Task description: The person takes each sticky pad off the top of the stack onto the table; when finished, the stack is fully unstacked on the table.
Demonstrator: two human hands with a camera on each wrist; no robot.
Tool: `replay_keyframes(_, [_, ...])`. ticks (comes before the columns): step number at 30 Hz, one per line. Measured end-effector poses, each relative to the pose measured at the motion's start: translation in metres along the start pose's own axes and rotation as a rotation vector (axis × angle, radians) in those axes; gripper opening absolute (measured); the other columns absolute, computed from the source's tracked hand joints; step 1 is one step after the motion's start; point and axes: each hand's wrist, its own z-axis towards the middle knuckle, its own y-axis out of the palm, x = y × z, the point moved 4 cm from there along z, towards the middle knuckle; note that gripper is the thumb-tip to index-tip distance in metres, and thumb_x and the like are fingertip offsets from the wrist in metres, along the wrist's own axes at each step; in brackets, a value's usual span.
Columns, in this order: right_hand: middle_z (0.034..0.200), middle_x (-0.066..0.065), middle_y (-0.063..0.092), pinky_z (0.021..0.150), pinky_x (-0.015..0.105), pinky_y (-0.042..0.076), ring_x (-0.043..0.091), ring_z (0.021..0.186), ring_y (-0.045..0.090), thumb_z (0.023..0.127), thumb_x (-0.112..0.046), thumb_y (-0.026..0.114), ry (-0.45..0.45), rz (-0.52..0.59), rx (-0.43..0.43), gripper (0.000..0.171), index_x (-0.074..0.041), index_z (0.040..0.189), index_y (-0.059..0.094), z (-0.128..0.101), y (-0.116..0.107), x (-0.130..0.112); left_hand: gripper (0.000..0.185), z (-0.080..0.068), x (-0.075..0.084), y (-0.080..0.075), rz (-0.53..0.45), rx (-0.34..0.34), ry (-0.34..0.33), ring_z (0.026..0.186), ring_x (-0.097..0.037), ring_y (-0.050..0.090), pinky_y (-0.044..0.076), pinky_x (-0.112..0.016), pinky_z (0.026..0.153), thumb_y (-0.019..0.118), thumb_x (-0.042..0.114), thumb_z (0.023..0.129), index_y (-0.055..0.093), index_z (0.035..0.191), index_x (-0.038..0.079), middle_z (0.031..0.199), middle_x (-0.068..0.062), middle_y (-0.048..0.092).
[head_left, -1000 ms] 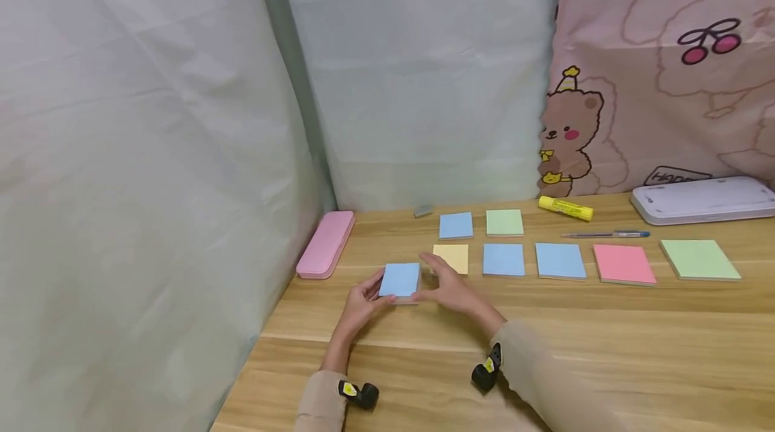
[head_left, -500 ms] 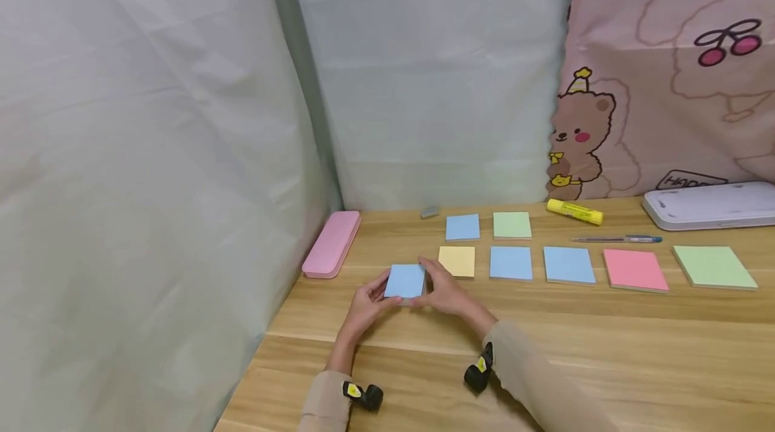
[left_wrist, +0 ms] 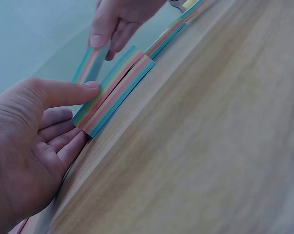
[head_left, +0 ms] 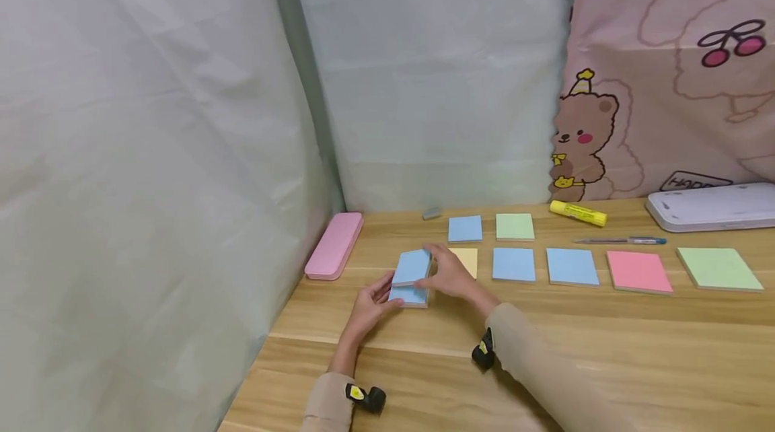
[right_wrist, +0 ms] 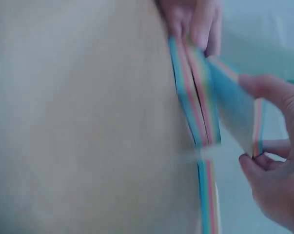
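In the head view my right hand pinches a blue-topped sticky note pad between thumb and fingers. That pad is tilted and raised off a stack of sticky note pads, also blue on top. My left hand grips the stack at its left side, thumb at the near edge. Striped edges of two pads in the stack show in the left wrist view, a thin gap between them. In the blurred right wrist view the raised pad slants away from the stack. A yellow pad is partly hidden behind my right hand.
Blue pads, a pink pad and green pads lie to the right. Behind them are a pen, a glue stick and a white case. A pink case and grey eraser lie at the back left.
Half a second ago both hands held the pads together in one stack. My right hand has since lifted the top pad up and away; my left hand stays on the stack.
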Motion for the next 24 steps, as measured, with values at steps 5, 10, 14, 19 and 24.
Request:
replay_keyframes(5, [0.148,0.027,0.042,0.105,0.053,0.048,0.043,0.128,0.049,0.077,-0.021,0.082,0.053,0.040,-0.017,0.086,0.008,0.144,0.038,0.023,-0.012,0.012,0.067,0.000,-0.001,0.001,0.003,-0.006,-0.009,0.137,-0.041,0.042,0.043,-0.034,0.110,0.072,0.000,0.085,0.039,0.142,-0.011,0.147,-0.030,0.041])
replay_keyframes(10, [0.152,0.026,0.037,0.114,0.054,0.040,0.043,0.138,0.038,0.078,-0.024,0.081,0.106,0.012,-0.038,0.089,0.007,0.147,0.034,0.045,-0.018,0.027,0.065,0.000,0.000,0.002,-0.006,0.001,-0.005,0.137,-0.041,0.043,0.044,-0.033,0.110,0.071,-0.001,0.085,0.041,0.142,-0.010,0.146,-0.030,0.043])
replay_keyframes(14, [0.154,0.025,0.033,0.116,0.054,0.038,0.042,0.141,0.035,0.080,-0.023,0.080,0.130,-0.014,-0.035,0.089,0.006,0.149,0.031,0.061,-0.023,0.034,0.066,0.002,-0.001,0.004,-0.001,-0.017,0.009,0.137,-0.041,0.042,0.043,-0.031,0.110,0.071,0.000,0.085,0.040,0.143,-0.010,0.148,-0.029,0.041])
replay_keyframes(19, [0.143,0.029,0.044,0.112,0.053,0.042,0.042,0.128,0.047,0.079,-0.019,0.079,0.099,-0.053,-0.071,0.086,0.005,0.148,0.033,0.077,-0.024,0.033,0.067,-0.001,-0.001,0.002,0.004,-0.017,0.021,0.137,-0.042,0.042,0.044,-0.030,0.109,0.072,-0.001,0.084,0.040,0.142,-0.011,0.148,-0.030,0.041])
replay_keyframes(24, [0.129,0.028,0.050,0.107,0.050,0.046,0.039,0.108,0.054,0.077,-0.012,0.080,0.105,-0.077,-0.103,0.086,0.008,0.147,0.034,0.086,-0.022,0.031,0.067,-0.002,-0.002,0.000,-0.017,-0.027,0.020,0.138,-0.042,0.041,0.044,-0.029,0.109,0.072,-0.001,0.084,0.039,0.142,-0.012,0.148,-0.031,0.039])
